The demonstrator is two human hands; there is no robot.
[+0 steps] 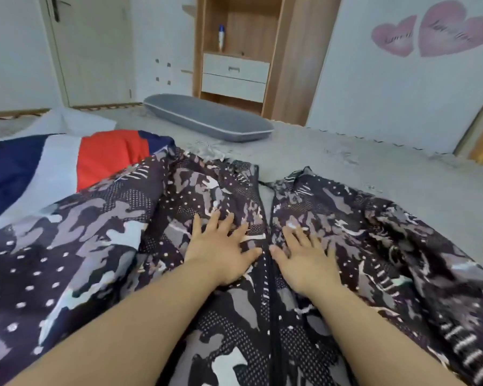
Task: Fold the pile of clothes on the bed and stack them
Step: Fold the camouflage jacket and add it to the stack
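Note:
A dark camouflage-patterned zip jacket lies spread flat on the grey bed, its front zipper running down the middle. My left hand presses flat on the left front panel with fingers spread. My right hand lies flat on the right front panel, just across the zipper. A navy, white and red garment lies partly under the jacket's left sleeve at the left.
A grey pillow lies at the far end of the bed. Behind it stands a wooden shelf unit with white drawers and a bottle. A white door is at the back left.

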